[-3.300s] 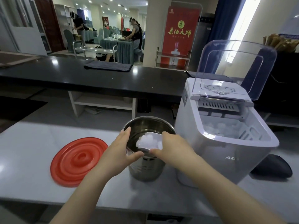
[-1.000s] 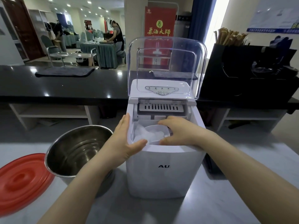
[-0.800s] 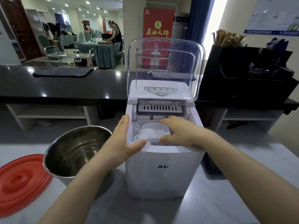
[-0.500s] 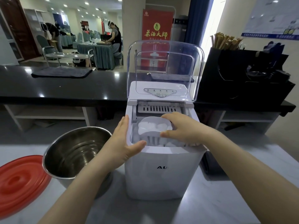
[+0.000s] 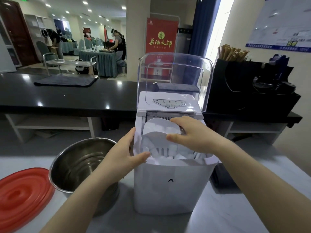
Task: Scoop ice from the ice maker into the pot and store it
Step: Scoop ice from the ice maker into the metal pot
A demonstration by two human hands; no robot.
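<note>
At the far left the red lid (image 5: 21,197) lies flat on the white table (image 5: 235,209), off the pot, so the storing step is not yet done. Just beside it stands the steel pot (image 5: 80,165), uncovered and close to the ice maker's left side. Only bare metal shows on its inner wall, and its bottom is hidden behind the near rim and our forearm, so we cannot tell how much ice it holds. Our left hand (image 5: 124,158) steadies the ice maker (image 5: 171,185), with fingers straight and together against its left wall and the thumb laid over the front rim. The machine's clear cover (image 5: 175,76) is flipped up, and plenty of ice (image 5: 168,159) sits in the basket. Above that heap the white scoop (image 5: 159,130) is raised and loaded with cubes, within the machine's opening. Our right hand (image 5: 193,137) pinches the scoop at its right end, thumb in front and fingers curled over the top. We judge ourselves mid-cycle: a scoopful is drawn and has yet to cross leftward to the pot. More scoops may follow, then the lid goes on and the pot is put away.
</note>
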